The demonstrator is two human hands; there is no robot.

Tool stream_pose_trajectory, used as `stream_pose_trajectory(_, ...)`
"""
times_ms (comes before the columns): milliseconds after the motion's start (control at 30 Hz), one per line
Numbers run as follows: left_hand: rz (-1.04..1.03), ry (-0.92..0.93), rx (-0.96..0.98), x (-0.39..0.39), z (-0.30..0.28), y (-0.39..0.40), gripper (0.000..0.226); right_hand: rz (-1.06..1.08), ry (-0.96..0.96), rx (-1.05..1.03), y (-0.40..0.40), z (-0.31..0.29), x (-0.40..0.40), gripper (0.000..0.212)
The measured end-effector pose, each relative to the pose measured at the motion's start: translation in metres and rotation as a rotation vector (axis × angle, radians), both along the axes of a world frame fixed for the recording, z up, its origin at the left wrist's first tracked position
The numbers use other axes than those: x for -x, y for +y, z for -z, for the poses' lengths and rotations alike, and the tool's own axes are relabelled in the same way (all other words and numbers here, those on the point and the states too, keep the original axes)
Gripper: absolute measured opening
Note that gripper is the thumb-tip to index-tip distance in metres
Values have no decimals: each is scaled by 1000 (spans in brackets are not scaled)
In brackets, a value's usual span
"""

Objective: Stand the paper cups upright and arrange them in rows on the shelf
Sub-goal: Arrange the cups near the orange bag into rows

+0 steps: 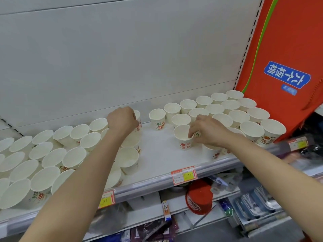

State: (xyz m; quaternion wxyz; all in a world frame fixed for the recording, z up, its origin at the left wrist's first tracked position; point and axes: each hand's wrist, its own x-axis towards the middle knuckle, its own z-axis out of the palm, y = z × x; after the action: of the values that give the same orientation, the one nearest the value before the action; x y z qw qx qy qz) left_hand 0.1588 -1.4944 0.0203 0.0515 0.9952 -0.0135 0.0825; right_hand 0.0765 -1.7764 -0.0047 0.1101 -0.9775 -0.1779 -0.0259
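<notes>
The white shelf (157,154) carries upright paper cups in 2 groups, left (52,154) and right (244,116), with a bare strip between them. 1 lone cup (157,119) stands at the back of that strip. An orange bag (283,41) leans at the right end, touching the rear cups. 2 price tags (184,175) sit on the shelf edge.

The left hand (122,120) is curled over a rear cup (138,117), fingers clasped around it. The right hand (208,131) pinches the rim of a front cup (183,137); thumb and forefinger (191,132) are closed on it.
</notes>
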Motion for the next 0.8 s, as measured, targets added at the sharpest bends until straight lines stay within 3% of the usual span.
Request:
stream_pose_trajectory(167,74,-133,191,36,-25,-16,9,8,5,-35,8,2,-2,26)
stream_pose_trajectory(300,219,-108,313,92,-25,-42,14,17,-39,1,13,6,-1,11)
stream_pose_trajectory(433,421,-53,278,132,1,-67,13,12,-91,-105,4,-1,12,11)
stream_pose_trajectory(600,542,-72,219,139,21,-84,17,-59,-346,-341,-8,-2,33,19)
stream_pose_trajectory(700,581,-113,199,140,27,-89,18,-179,-307,-361,-10,-1,53,25)
stream_pose_trajectory(800,600,-168,237,144,31,-92,19,-208,-265,-354,-14,5,63,15)
